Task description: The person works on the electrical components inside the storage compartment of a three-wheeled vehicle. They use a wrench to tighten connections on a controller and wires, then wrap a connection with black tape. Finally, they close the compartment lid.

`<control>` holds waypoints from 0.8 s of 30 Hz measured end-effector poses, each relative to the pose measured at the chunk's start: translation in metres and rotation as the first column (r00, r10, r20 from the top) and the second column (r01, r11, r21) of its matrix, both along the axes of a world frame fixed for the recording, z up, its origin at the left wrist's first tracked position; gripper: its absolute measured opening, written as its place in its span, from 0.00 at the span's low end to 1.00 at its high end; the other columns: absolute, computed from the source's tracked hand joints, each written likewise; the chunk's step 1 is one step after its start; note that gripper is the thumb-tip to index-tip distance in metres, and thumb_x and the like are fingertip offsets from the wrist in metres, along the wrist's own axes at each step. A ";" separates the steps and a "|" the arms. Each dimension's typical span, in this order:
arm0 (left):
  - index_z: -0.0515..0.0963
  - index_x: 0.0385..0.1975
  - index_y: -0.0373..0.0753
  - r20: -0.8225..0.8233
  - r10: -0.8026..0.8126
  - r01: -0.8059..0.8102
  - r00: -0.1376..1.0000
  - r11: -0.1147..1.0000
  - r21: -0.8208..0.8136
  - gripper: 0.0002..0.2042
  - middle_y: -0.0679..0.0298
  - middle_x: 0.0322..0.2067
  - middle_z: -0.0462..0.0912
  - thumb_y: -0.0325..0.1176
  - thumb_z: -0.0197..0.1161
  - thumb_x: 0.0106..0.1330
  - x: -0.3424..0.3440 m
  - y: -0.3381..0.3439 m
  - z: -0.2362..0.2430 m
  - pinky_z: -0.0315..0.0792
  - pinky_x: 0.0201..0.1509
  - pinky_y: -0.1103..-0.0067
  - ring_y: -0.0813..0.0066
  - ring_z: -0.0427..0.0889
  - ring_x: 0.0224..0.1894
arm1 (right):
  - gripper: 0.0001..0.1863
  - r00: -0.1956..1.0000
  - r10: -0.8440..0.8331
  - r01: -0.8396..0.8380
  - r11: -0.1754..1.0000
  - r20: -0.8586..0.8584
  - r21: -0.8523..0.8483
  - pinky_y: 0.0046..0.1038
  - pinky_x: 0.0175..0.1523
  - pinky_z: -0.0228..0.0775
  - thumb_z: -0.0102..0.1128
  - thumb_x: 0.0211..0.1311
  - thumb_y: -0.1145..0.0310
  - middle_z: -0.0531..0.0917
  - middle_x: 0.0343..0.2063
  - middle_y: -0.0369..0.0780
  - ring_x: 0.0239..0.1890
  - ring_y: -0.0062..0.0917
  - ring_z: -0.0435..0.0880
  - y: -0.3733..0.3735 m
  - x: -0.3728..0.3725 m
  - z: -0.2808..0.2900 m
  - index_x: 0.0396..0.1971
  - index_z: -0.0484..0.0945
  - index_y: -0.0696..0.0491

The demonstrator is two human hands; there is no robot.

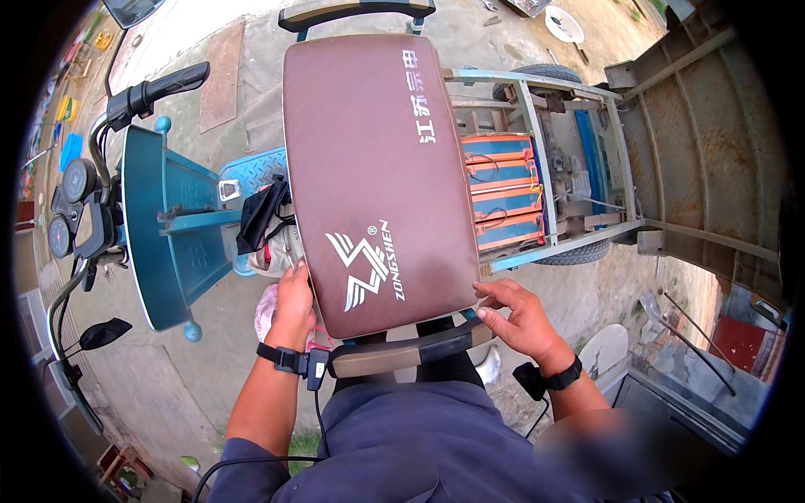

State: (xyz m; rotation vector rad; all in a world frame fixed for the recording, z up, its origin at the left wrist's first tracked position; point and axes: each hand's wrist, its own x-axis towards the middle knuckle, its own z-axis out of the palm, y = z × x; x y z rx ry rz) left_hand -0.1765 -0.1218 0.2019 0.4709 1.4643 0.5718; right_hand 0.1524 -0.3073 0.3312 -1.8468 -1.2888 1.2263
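Note:
A brown padded seat with white markings lies across the middle of a blue cargo tricycle. At its near left corner is my left hand, fingers together and curled against the seat's edge, fingertips partly hidden. My right hand is at the near right corner; its fingers and thumb are apart, the fingertips at or just touching the corner. Close to my left hand, a black cloth and a pale bag lie by the seat's left side. A curved armrest runs between me and the seat.
Right of the seat, blue batteries with orange edges sit in the open metal frame. A raised rusty cargo bed stands beyond. Left are the handlebar grip and blue front panel. Another armrest borders the far side.

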 end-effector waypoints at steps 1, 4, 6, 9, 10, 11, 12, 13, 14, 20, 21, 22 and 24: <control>0.74 0.58 0.32 -0.029 -0.019 0.019 0.999 1.000 -0.014 0.17 0.59 0.48 0.82 0.36 0.46 0.81 -0.002 0.000 -0.003 0.73 0.55 0.72 0.71 0.80 0.49 | 0.23 0.999 -0.033 0.032 0.998 -0.002 -0.051 0.28 0.51 0.79 0.67 0.66 0.69 0.83 0.47 0.43 0.44 0.28 0.86 -0.001 0.005 -0.005 0.60 0.78 0.56; 0.73 0.58 0.32 -0.081 -0.073 0.069 0.994 0.996 -0.048 0.16 0.59 0.49 0.82 0.36 0.46 0.81 -0.009 0.001 -0.010 0.73 0.55 0.73 0.71 0.81 0.50 | 0.23 0.992 -0.123 0.124 0.980 0.013 -0.153 0.28 0.53 0.80 0.66 0.68 0.67 0.81 0.52 0.43 0.46 0.27 0.86 -0.004 0.022 -0.027 0.61 0.77 0.56; 0.73 0.58 0.33 -0.094 -0.098 0.093 0.991 0.994 -0.052 0.16 0.59 0.49 0.82 0.36 0.45 0.81 -0.009 0.003 -0.009 0.73 0.54 0.73 0.71 0.80 0.51 | 0.24 0.985 -0.164 0.169 0.974 0.049 -0.151 0.28 0.53 0.80 0.66 0.68 0.66 0.81 0.52 0.43 0.47 0.28 0.86 -0.005 0.031 -0.049 0.62 0.77 0.56; 0.73 0.58 0.33 -0.148 -0.109 0.098 0.983 0.992 -0.078 0.16 0.59 0.49 0.82 0.36 0.45 0.81 0.003 0.006 0.004 0.74 0.54 0.74 0.71 0.81 0.49 | 0.29 0.982 -0.135 0.155 0.976 0.135 -0.154 0.31 0.56 0.79 0.66 0.69 0.62 0.76 0.59 0.45 0.55 0.32 0.83 0.003 0.048 -0.084 0.66 0.72 0.55; 0.73 0.59 0.34 -0.167 -0.110 0.108 0.980 0.994 -0.017 0.16 0.60 0.48 0.82 0.36 0.46 0.81 0.006 0.006 0.001 0.74 0.53 0.74 0.72 0.81 0.48 | 0.30 0.981 -0.127 0.151 0.976 0.149 -0.159 0.32 0.57 0.79 0.66 0.69 0.61 0.75 0.61 0.46 0.57 0.33 0.82 0.010 0.050 -0.092 0.68 0.71 0.54; 0.73 0.60 0.35 -0.190 -0.103 0.113 0.976 0.993 0.043 0.17 0.61 0.47 0.83 0.36 0.47 0.81 0.004 0.006 -0.003 0.74 0.52 0.74 0.73 0.81 0.47 | 0.32 0.981 -0.114 0.140 0.976 0.157 -0.165 0.33 0.58 0.78 0.66 0.69 0.60 0.74 0.63 0.47 0.59 0.34 0.80 0.019 0.052 -0.102 0.69 0.69 0.54; 0.73 0.61 0.35 -0.207 -0.100 0.123 0.973 0.987 0.101 0.17 0.62 0.46 0.83 0.36 0.48 0.80 0.006 0.005 -0.007 0.75 0.51 0.75 0.73 0.81 0.45 | 0.38 0.990 -0.084 0.104 0.976 0.111 -0.190 0.36 0.62 0.76 0.66 0.68 0.56 0.68 0.69 0.49 0.65 0.37 0.75 0.027 0.057 -0.110 0.73 0.63 0.54; 0.73 0.61 0.34 -0.240 -0.150 0.188 0.959 0.972 0.144 0.17 0.61 0.47 0.83 0.35 0.48 0.80 0.008 0.005 -0.010 0.75 0.52 0.74 0.73 0.81 0.46 | 0.39 0.991 -0.083 0.099 0.984 0.106 -0.151 0.37 0.65 0.71 0.66 0.67 0.56 0.69 0.68 0.51 0.66 0.40 0.74 0.035 0.058 -0.114 0.72 0.63 0.57; 0.73 0.61 0.33 -0.276 -0.197 0.252 0.941 0.950 0.182 0.17 0.59 0.48 0.83 0.35 0.48 0.80 0.010 0.005 -0.012 0.74 0.54 0.74 0.72 0.81 0.48 | 0.39 0.992 -0.082 0.092 0.989 0.098 -0.113 0.37 0.69 0.66 0.66 0.66 0.56 0.70 0.67 0.53 0.67 0.43 0.72 0.044 0.056 -0.118 0.71 0.64 0.59; 0.76 0.55 0.29 -0.446 -0.266 0.389 0.855 0.897 0.210 0.16 0.55 0.46 0.84 0.34 0.49 0.80 0.008 0.008 -0.032 0.74 0.55 0.73 0.70 0.81 0.46 | 0.46 0.979 -0.111 0.134 0.983 0.170 -0.126 0.36 0.72 0.62 0.69 0.62 0.59 0.72 0.65 0.56 0.69 0.45 0.71 0.085 0.042 -0.143 0.73 0.56 0.63; 0.76 0.54 0.28 -0.439 -0.244 0.368 0.865 0.902 0.223 0.16 0.54 0.44 0.84 0.34 0.49 0.80 0.008 0.009 -0.034 0.75 0.54 0.73 0.69 0.81 0.45 | 0.45 0.985 -0.132 0.146 0.981 0.115 -0.124 0.36 0.71 0.63 0.69 0.62 0.60 0.73 0.65 0.55 0.68 0.45 0.72 0.085 0.040 -0.146 0.73 0.57 0.63; 0.76 0.54 0.28 -0.426 -0.234 0.353 0.874 0.908 0.225 0.15 0.55 0.44 0.84 0.34 0.50 0.80 0.006 0.007 -0.035 0.75 0.53 0.73 0.71 0.81 0.44 | 0.44 0.986 -0.152 0.159 0.980 0.061 -0.124 0.37 0.70 0.64 0.69 0.62 0.61 0.74 0.64 0.55 0.67 0.45 0.73 0.083 0.041 -0.148 0.73 0.57 0.62; 0.76 0.56 0.30 -0.365 -0.229 0.305 0.903 0.938 0.166 0.16 0.57 0.47 0.84 0.34 0.49 0.80 0.014 0.015 -0.024 0.74 0.54 0.75 0.73 0.80 0.47 | 0.41 0.982 -0.185 0.179 0.976 -0.034 -0.122 0.37 0.66 0.69 0.68 0.61 0.65 0.78 0.61 0.53 0.62 0.42 0.78 0.082 0.045 -0.147 0.71 0.60 0.60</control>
